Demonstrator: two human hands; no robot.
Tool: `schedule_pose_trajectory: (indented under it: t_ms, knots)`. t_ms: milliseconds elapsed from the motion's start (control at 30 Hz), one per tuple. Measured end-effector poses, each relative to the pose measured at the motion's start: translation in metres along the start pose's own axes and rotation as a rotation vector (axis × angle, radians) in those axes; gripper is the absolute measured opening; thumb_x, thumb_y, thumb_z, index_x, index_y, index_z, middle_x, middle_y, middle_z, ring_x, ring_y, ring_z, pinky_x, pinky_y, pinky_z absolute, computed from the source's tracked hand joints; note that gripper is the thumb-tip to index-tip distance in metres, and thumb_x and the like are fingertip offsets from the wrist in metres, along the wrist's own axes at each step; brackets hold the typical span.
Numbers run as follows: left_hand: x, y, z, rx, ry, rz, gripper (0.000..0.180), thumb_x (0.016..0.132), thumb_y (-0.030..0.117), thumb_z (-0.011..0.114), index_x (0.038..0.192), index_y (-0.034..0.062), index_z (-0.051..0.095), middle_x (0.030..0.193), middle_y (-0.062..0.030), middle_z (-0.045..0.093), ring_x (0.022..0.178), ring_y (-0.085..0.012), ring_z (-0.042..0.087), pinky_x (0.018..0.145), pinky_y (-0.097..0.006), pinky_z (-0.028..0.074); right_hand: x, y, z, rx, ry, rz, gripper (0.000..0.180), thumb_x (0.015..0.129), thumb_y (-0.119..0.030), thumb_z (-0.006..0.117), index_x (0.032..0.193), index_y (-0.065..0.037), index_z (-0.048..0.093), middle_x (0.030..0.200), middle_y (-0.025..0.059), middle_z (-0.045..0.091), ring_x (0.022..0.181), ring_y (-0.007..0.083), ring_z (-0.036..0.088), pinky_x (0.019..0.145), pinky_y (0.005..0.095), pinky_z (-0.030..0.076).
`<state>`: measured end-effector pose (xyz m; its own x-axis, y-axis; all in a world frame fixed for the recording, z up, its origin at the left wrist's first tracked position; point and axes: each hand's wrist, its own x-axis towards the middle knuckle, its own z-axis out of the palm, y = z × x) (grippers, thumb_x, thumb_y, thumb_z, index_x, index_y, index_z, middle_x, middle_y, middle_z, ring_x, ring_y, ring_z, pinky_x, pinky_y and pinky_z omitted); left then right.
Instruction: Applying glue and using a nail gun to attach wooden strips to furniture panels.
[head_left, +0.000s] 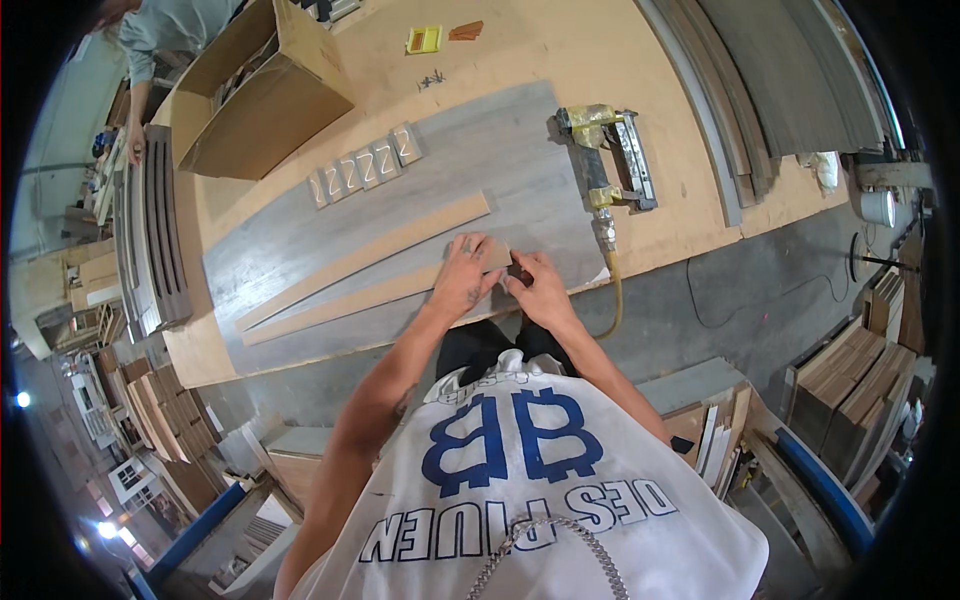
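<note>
Two long, thin tan wooden strips (370,245) lie at a narrow angle on a grey wood-grain panel (520,140). My left hand (466,275) rests across the right end of the nearer strip (350,305), fingers over its far side and thumb toward its near side. Beside that end, my right hand (538,292) is closed around a small dark brown piece (518,270), partly hidden by the fingers; its exact kind cannot be made out. Farther back on the panel sits a row of several small grey blocks (365,167) with pale marks.
A nail gun (608,160) with a yellowish hose (613,290) lies right of the panel. An open cardboard box (265,105), a small yellow packet (424,40) and brown slips (466,31) occupy the far side. Long boards (745,90) line the right. Another person's hand (136,142) touches stacked dark mouldings (152,230).
</note>
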<state>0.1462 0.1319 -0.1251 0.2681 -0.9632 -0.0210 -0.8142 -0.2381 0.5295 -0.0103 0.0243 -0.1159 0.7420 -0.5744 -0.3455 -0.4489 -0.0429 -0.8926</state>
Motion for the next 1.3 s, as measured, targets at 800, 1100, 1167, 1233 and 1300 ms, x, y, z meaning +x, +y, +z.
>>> schedule_pose_trajectory:
  t_ms: [800, 1100, 1167, 1233, 1300]
  knots:
    - [-0.001, 0.001, -0.004, -0.046, 0.016, -0.01, 0.053, 0.083, 0.02, 0.073, 0.127, -0.0051, 0.057, 0.127, -0.0189, 0.055, 0.121, -0.039, 0.046, 0.104, -0.047, 0.041, 0.003, 0.005, 0.007, -0.046, 0.017, 0.039, 0.053, 0.088, -0.02, 0.07, 0.134, 0.002, 0.059, 0.114, 0.0209, 0.059, 0.099, 0.031, 0.06, 0.09, 0.039, 0.049]
    - [-0.001, -0.004, -0.001, -0.083, 0.047, 0.026, 0.053, 0.081, 0.018, 0.074, 0.127, -0.0031, 0.056, 0.126, -0.0187, 0.055, 0.119, -0.0408, 0.047, 0.103, -0.048, 0.041, 0.004, -0.008, 0.006, -0.014, 0.017, 0.046, 0.045, 0.092, -0.017, 0.064, 0.133, 0.001, 0.061, 0.11, 0.0198, 0.059, 0.093, 0.0261, 0.058, 0.086, 0.0368, 0.048]
    - [-0.002, -0.006, 0.001, -0.086, 0.058, 0.02, 0.053, 0.081, 0.018, 0.074, 0.127, -0.0026, 0.056, 0.126, -0.0184, 0.055, 0.119, -0.0407, 0.047, 0.103, -0.048, 0.041, -0.001, -0.022, 0.0, -0.024, -0.038, 0.07, 0.041, 0.092, -0.016, 0.064, 0.129, 0.001, 0.062, 0.107, 0.0185, 0.059, 0.091, 0.0254, 0.056, 0.084, 0.0366, 0.048]
    - [0.0, -0.003, 0.001, -0.068, 0.018, 0.023, 0.054, 0.081, 0.017, 0.073, 0.128, -0.0018, 0.055, 0.128, -0.0176, 0.054, 0.12, -0.0398, 0.047, 0.103, -0.048, 0.041, -0.004, -0.026, -0.001, -0.034, -0.084, 0.097, 0.037, 0.091, -0.015, 0.064, 0.125, 0.001, 0.064, 0.103, 0.0172, 0.059, 0.089, 0.0247, 0.055, 0.082, 0.0364, 0.047]
    - [0.001, -0.001, 0.0, -0.076, 0.015, 0.02, 0.054, 0.081, 0.017, 0.073, 0.129, -0.0019, 0.055, 0.129, -0.0176, 0.054, 0.121, -0.0393, 0.047, 0.103, -0.048, 0.041, -0.005, -0.021, 0.005, -0.021, 0.072, 0.005, 0.032, 0.091, -0.015, 0.064, 0.119, 0.001, 0.065, 0.097, 0.0156, 0.059, 0.087, 0.0235, 0.053, 0.078, 0.0364, 0.044]
